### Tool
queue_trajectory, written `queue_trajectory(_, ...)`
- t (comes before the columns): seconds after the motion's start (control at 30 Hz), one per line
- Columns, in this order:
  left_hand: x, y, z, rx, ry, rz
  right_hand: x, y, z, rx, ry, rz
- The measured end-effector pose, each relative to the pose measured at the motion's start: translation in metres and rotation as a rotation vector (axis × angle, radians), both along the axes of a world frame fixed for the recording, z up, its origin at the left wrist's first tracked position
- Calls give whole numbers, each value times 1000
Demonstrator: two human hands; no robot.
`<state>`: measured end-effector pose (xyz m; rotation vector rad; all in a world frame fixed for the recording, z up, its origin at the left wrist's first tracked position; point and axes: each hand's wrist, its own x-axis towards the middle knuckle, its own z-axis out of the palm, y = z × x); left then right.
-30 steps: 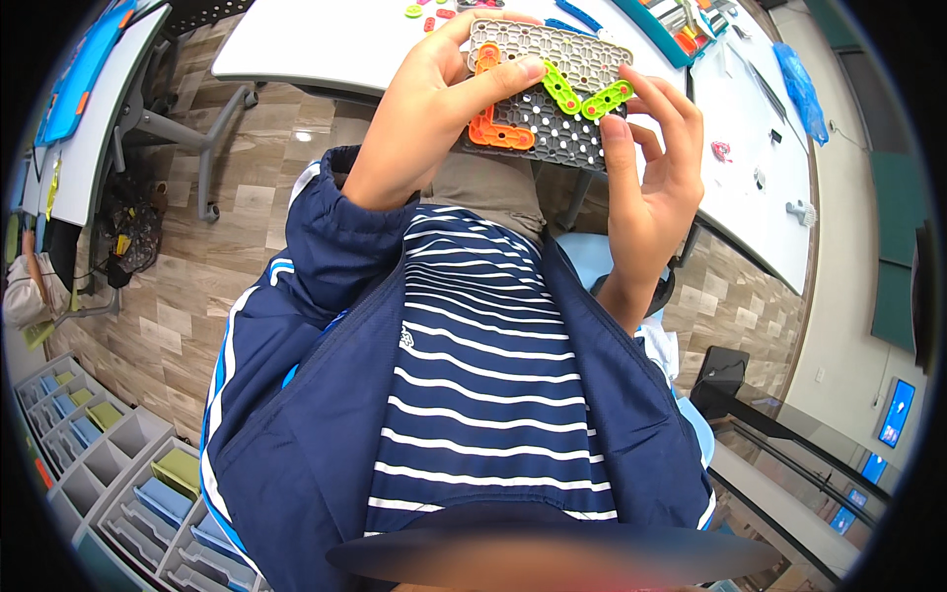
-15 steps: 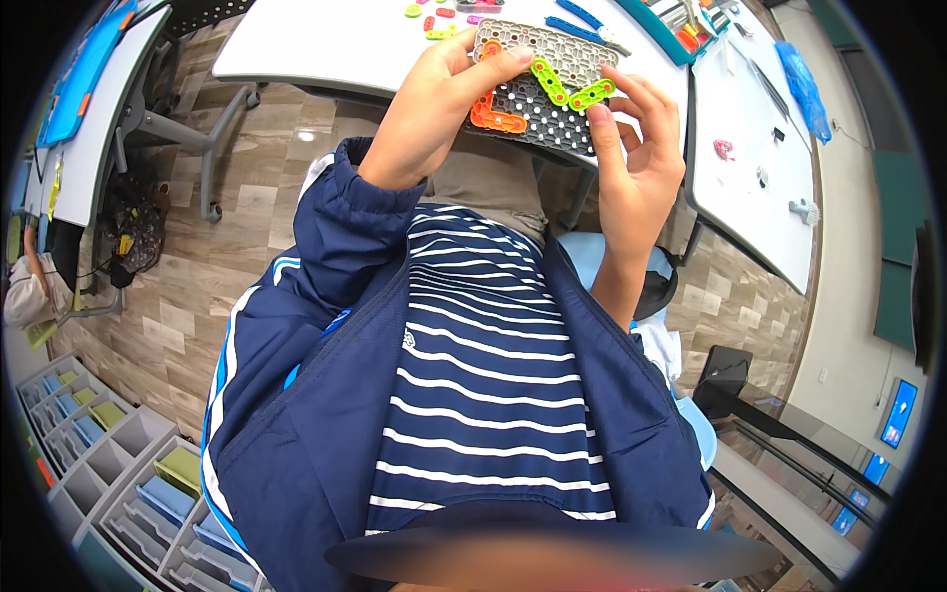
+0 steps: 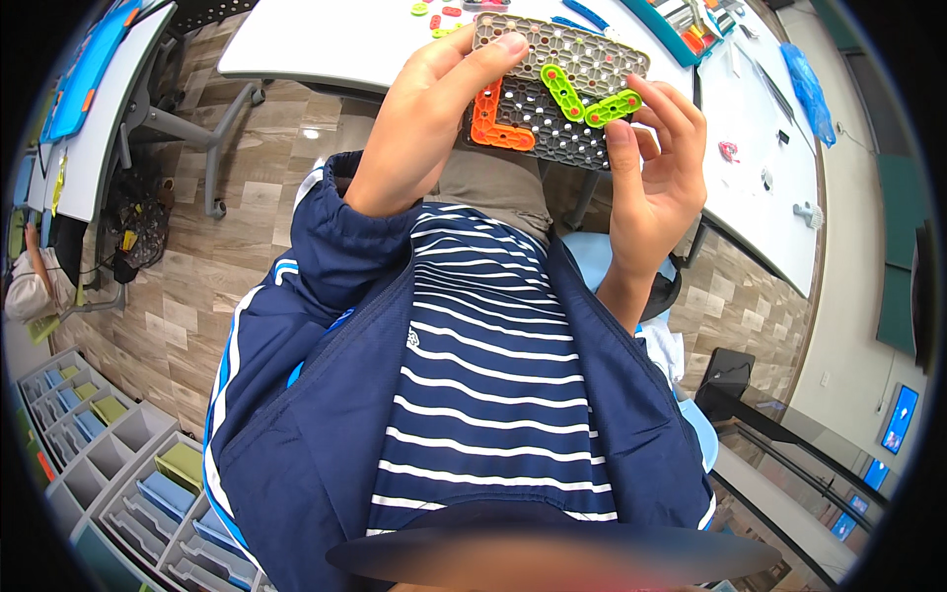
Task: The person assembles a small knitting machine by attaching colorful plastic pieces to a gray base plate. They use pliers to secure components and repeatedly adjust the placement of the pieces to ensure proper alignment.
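My left hand (image 3: 431,104) grips the left end of a perforated plastic building board, its thumb pressed on the upper face. The board has a light grey-beige half (image 3: 582,57) and a dark grey half (image 3: 552,113). An orange L-shaped piece (image 3: 490,125) lies on the dark half's left side. Two lime-green link pieces with red pegs form a V: one link (image 3: 563,94) sits on the board, the other link (image 3: 614,109) reaches its right edge. With thumb and fingers, my right hand (image 3: 659,148) pinches the right end of this green link.
Behind the board, a white table (image 3: 316,39) carries small coloured pieces (image 3: 444,20), blue strips (image 3: 587,15) and a teal tray of parts (image 3: 681,35). Another white table (image 3: 755,197) at the right holds a blue plastic bag (image 3: 807,94). Grey compartment trays (image 3: 133,434) stand lower left.
Both hands and the board have shifted slightly right and down in view. The board looks a little closer; the green links stay in a V, and both hands keep their hold.
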<state>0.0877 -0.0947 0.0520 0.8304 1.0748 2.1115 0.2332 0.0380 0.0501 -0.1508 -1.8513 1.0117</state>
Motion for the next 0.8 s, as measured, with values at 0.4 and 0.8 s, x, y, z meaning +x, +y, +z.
queue_trajectory(0.4, 25, -17, 17, 59, 412, 209, 8, -22, 8, -86, 292, 200)
queue_trajectory(0.8, 26, -19, 13, 167, 414, 167, 8, -36, 12, -214, 274, 347)
